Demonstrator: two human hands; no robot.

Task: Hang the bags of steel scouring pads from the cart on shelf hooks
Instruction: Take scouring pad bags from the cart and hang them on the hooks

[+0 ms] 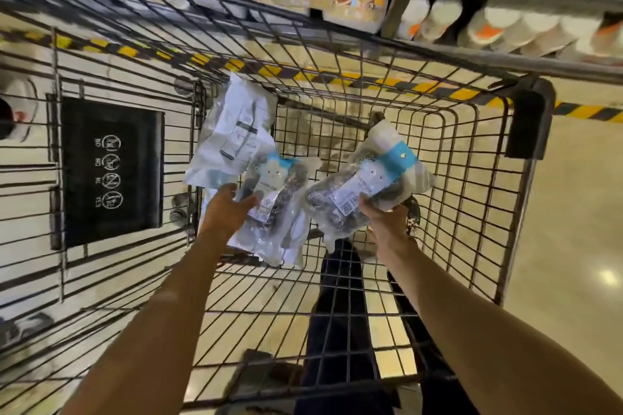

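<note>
Bag of steel scouring pads (360,189) at 3 o'clock, up inside the cart (472,162): clear plastic, dark wire coils, blue-and-white card, barcode label, print too blurred to read. The right hand (387,226) clamps its lower edge. At 8 o'clock is a second bag (279,209) with a cartoon face; the left hand (226,212) has its thumb and forefinger spread against it, grip unclear. At 10 o'clock a third bag (236,131) shows its white back. The black panel (111,172) at 9 o'clock reads NO, NO, something blurred, YES.
</note>
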